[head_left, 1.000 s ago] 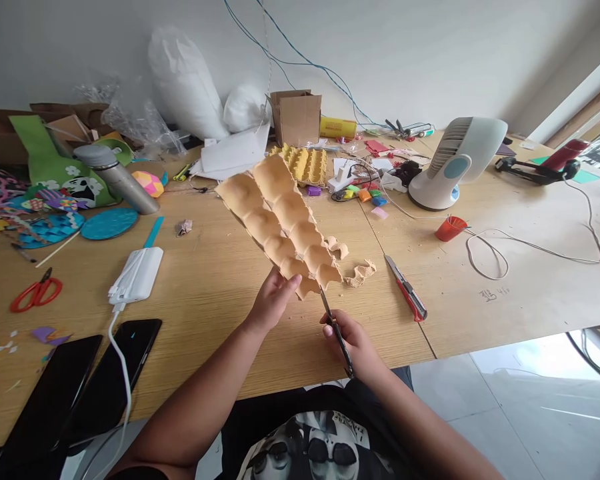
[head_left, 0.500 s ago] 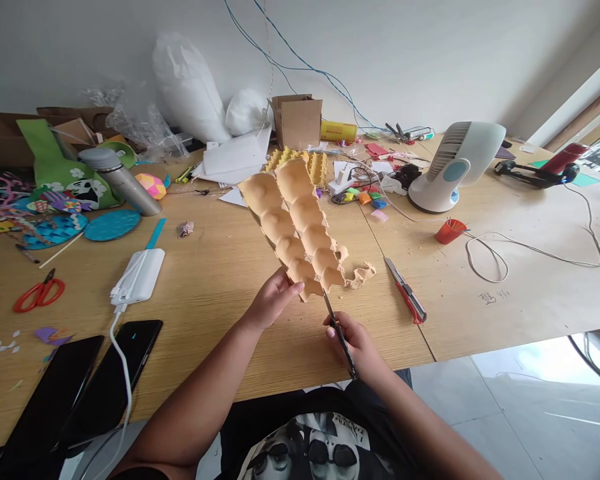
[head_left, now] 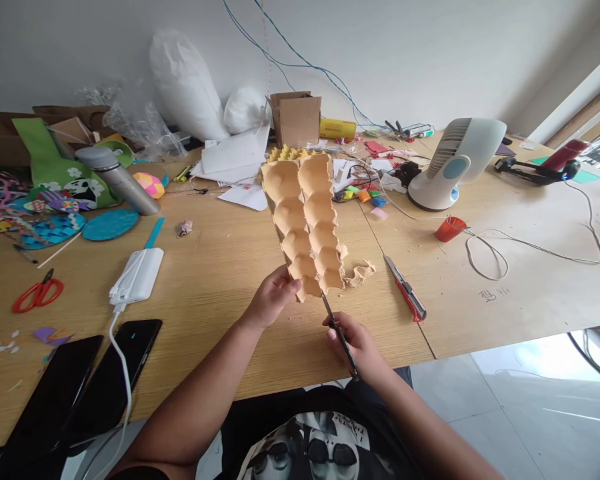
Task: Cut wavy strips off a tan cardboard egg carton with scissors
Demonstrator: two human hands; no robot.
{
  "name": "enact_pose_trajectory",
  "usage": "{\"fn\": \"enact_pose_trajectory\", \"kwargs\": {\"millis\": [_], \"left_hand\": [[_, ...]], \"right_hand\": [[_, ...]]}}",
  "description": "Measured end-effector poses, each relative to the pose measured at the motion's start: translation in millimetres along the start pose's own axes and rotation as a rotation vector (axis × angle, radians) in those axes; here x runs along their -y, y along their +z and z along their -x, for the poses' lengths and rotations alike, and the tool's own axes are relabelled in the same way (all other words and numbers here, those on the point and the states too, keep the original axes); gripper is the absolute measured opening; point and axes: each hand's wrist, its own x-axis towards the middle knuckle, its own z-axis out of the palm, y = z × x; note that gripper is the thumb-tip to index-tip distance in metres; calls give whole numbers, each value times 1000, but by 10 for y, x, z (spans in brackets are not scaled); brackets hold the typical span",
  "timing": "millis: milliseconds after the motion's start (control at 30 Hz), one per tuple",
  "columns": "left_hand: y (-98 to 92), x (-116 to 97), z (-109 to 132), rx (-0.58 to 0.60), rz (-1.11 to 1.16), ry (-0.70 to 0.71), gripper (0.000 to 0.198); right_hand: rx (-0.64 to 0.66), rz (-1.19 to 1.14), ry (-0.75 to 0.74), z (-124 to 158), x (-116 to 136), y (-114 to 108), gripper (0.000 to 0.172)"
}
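Observation:
A tan egg carton piece (head_left: 305,227) with two rows of cups is held up over the wooden table. My left hand (head_left: 274,297) pinches its lower left corner, thumb on top. In my right hand (head_left: 355,343) is a dark-handled cutting tool (head_left: 341,339), likely scissors, its tip touching the carton's bottom edge between the two rows. Torn carton scraps (head_left: 361,274) lie just right of the carton. Farther right rests a red utility knife (head_left: 406,291).
Red scissors (head_left: 39,293), a white power bank (head_left: 137,275) and two dark phones (head_left: 115,363) lie at the left. A metal bottle (head_left: 123,183) leans near a green craft bag. Behind are a cardboard box (head_left: 297,120) and white fan (head_left: 463,160); a red cup (head_left: 450,229) stands at right.
The carton's far end has swung to the right, so it now points more straight away from me. Both hands have kept their hold and barely moved.

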Motion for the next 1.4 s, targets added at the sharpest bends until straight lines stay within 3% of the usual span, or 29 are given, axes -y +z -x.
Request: {"fn": "enact_pose_trajectory", "kwargs": {"millis": [133, 367, 733, 1400], "left_hand": [[-1, 26, 2, 85, 236, -128, 38], [18, -22, -9, 73, 241, -100, 38], [28, -16, 1, 106, 357, -171, 40], [33, -29, -9, 84, 419, -160, 40]], "right_hand": [[3, -15, 8, 0, 36, -5, 40], [35, -115, 77, 27, 42, 11, 45], [16, -44, 95, 17, 121, -12, 48], [1, -84, 72, -6, 43, 23, 43]]}}
